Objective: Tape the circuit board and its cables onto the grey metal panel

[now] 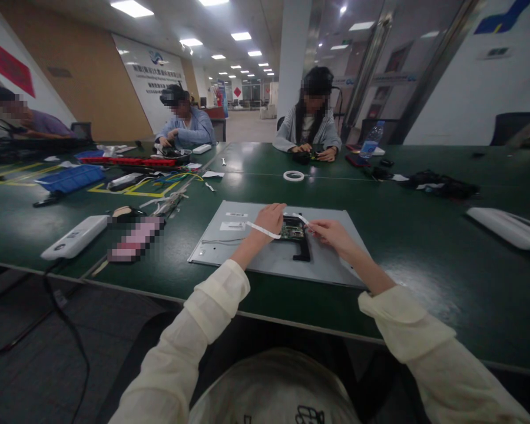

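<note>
1. My left hand (270, 219) rests curled on the grey metal panel (247, 250), fingers closed over the near end of a white ribbon cable (261, 229); a loose length of it runs back over my wrist toward the panel's left edge.
2. My right hand (331, 231) pinches the ribbon's other end (302, 218) between thumb and forefinger, just right of the small circuit board (292, 230).
3. The ribbon's long axis runs left to right across the board, which lies between my hands and about equally near both.
4. A black bracket (303, 250) sits just below the board.
5. The panel lies flat near the near edge of the green table (424, 247).
6. A tape roll (294, 175) lies mid-table; two people sit at the far edge.
</note>
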